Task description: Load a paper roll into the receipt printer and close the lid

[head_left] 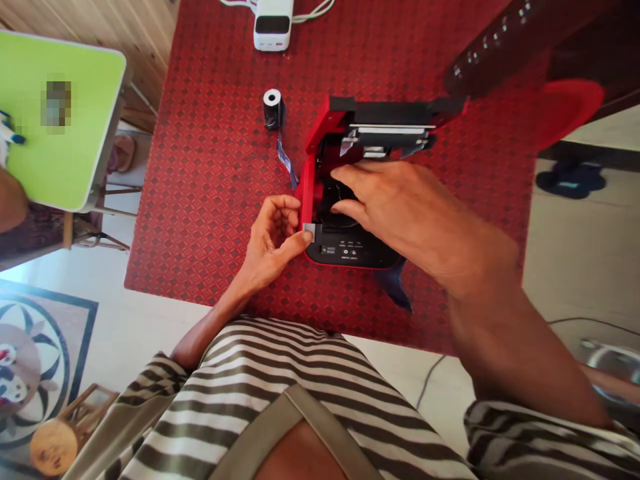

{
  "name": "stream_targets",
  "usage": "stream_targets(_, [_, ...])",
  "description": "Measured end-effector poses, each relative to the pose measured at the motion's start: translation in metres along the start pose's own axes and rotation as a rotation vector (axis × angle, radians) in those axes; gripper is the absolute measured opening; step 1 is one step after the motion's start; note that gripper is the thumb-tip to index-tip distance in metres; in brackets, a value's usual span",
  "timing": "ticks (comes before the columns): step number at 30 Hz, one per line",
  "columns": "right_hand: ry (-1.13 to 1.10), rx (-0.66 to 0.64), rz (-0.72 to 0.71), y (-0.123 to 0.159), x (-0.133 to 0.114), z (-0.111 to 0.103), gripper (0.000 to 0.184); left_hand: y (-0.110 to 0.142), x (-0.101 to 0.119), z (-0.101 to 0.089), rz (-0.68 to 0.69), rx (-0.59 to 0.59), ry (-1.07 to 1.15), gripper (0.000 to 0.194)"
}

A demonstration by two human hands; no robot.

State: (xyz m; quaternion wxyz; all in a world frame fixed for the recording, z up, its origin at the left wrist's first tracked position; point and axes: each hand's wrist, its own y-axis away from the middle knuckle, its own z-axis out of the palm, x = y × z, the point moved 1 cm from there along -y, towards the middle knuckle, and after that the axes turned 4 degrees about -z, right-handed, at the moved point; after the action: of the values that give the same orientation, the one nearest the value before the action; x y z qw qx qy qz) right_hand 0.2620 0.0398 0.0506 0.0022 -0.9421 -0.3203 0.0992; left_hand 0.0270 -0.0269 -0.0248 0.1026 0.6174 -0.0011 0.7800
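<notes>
A red and black printer-like machine (355, 240) stands on the red table with its lid (395, 117) raised. My left hand (273, 240) grips the left front edge of its body, thumb on top by a small silvery patch and fingers curled against the red side. Over the open compartment reaches my right hand (400, 207), thumb and forefinger apart above the dark inside. Its other fingers are hidden, and I see nothing held in it. Left of the machine, a small black roll (273, 113) with a white end stands upright, a dark shiny strip (286, 160) trailing from it.
Another dark strip (396, 287) pokes out below the machine's front right. A white device with cables (273, 27) sits at the table's far side. A green table (65, 127) is at left, with part of a person beside it. A dark cylinder (490, 43) lies at upper right.
</notes>
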Motion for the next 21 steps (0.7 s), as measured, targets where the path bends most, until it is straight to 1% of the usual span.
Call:
stream_targets(2, [0.045, 0.000, 0.002, -0.005, 0.000, 0.010, 0.018, 0.000, -0.001, 0.001, -0.009, -0.002, 0.003, 0.073])
stream_targets(5, [0.108, 0.057, -0.010, -0.010, 0.002, 0.025, 0.024, 0.001, -0.003, 0.002, -0.014, 0.000, 0.010, 0.072])
stream_targets(8, [0.089, 0.124, -0.012, -0.014, 0.007, 0.035, 0.026, 0.002, -0.003, 0.003, -0.016, 0.000, 0.015, 0.071])
stream_targets(10, [0.064, 0.109, -0.015, -0.017, 0.008, 0.037, 0.027, 0.002, -0.004, 0.004, -0.016, 0.007, 0.017, 0.071])
stream_targets(14, [0.086, 0.046, 0.030, -0.017, 0.003, 0.029, 0.022, 0.002, -0.006, 0.005, 0.004, 0.010, 0.010, 0.070])
stream_targets(17, [0.101, 0.057, 0.008, -0.010, -0.004, 0.017, 0.019, 0.001, -0.007, 0.005, 0.020, 0.023, 0.014, 0.070])
stream_targets(19, [0.079, 0.061, -0.017, -0.004, -0.006, 0.009, 0.016, 0.001, -0.006, 0.005, 0.001, 0.028, 0.014, 0.073])
stream_targets(21, [0.043, 0.070, -0.001, 0.001, -0.009, 0.003, 0.013, 0.000, -0.005, 0.004, -0.024, 0.015, 0.010, 0.075])
